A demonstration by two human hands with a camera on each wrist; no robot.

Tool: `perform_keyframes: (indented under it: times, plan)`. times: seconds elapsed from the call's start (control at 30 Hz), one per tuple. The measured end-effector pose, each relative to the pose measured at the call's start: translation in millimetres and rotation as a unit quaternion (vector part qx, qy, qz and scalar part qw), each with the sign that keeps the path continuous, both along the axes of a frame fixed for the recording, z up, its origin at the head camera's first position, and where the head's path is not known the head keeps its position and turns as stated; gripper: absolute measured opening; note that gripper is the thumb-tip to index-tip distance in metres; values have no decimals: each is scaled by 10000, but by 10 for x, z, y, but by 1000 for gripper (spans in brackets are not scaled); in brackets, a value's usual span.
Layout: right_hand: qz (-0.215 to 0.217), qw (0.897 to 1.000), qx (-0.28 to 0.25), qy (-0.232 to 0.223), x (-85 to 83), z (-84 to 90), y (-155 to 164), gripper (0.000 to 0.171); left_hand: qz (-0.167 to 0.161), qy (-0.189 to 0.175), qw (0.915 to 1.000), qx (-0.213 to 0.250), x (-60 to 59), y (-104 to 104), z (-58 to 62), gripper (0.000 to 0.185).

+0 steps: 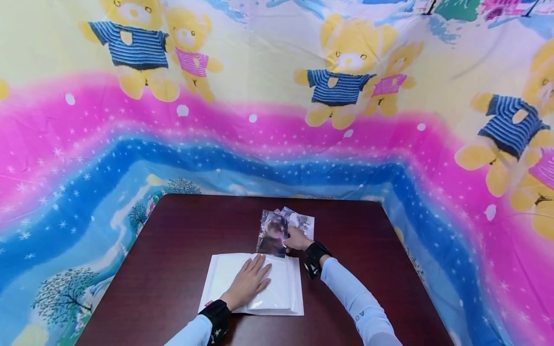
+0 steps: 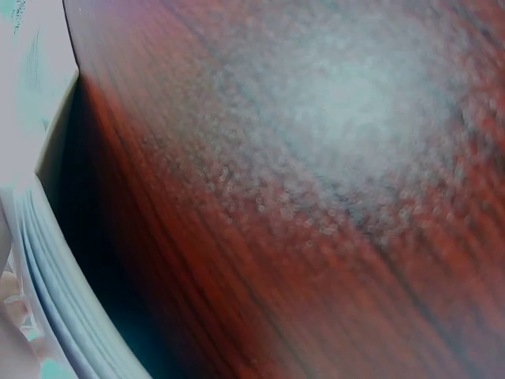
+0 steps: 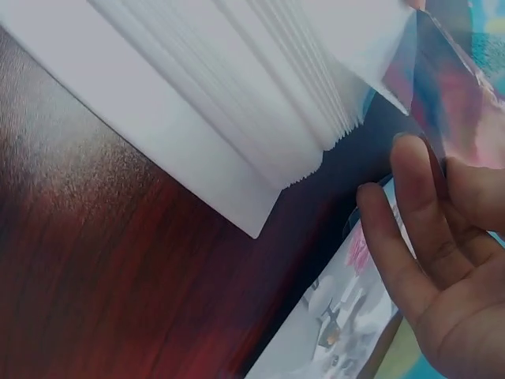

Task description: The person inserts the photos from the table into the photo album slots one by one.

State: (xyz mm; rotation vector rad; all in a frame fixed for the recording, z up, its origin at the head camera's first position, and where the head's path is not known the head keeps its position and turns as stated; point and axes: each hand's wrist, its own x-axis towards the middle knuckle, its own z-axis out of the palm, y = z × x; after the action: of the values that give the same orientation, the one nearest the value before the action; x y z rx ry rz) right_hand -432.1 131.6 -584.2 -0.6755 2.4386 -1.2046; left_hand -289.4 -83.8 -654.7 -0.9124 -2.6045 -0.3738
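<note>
I log: album (image 1: pixel 298 293), visible page (image 1: pixel 279 288) unfilled, left hand (image 1: pixel 248 282) flat atop; photo (image 1: pixel 272 235), right hand (image 1: pixel 298 239) pinching it, not inserted; loose photos (image 1: pixel 306 223) on desk (image 1: pixel 195 226), likely remaining.

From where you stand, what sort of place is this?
Probably an indoor tabletop workspace, perhaps screened off: a teddy-bear-patterned cloth hangs behind and beside a dark table, with a white-paged book on it.

Pale, hazy glare on tabletop (image 2: pixel 347 110)

A teddy-bear-printed cloth (image 1: pixel 259 86) hangs around a dark reddish-brown table (image 1: pixel 195 223).
</note>
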Motion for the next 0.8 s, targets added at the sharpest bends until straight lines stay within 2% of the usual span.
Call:
perform_keyframes:
  times: [0.13,0.2,0.37,0.6,0.8]
  plan:
    - [-163,9994,-243,-172,12,-12,2,14,12,-31,10000,11,1,2,-2,46]
    - [-165,9996,-198,-83,17,-23,-4,13,18,9,10000,-6,-2,2,-8,46]
    - [60,10000,-68,30,29,-17,-21,13,43,114,9999,-38,-12,-2,-24,45]
    - [319,9992,188,130,5,100,-5,18,2,225,9997,75,-28,-1,-40,46]
    - [165,9997,85,-146,-26,77,-26,16,13,121,9999,108,-29,-13,-50,46]
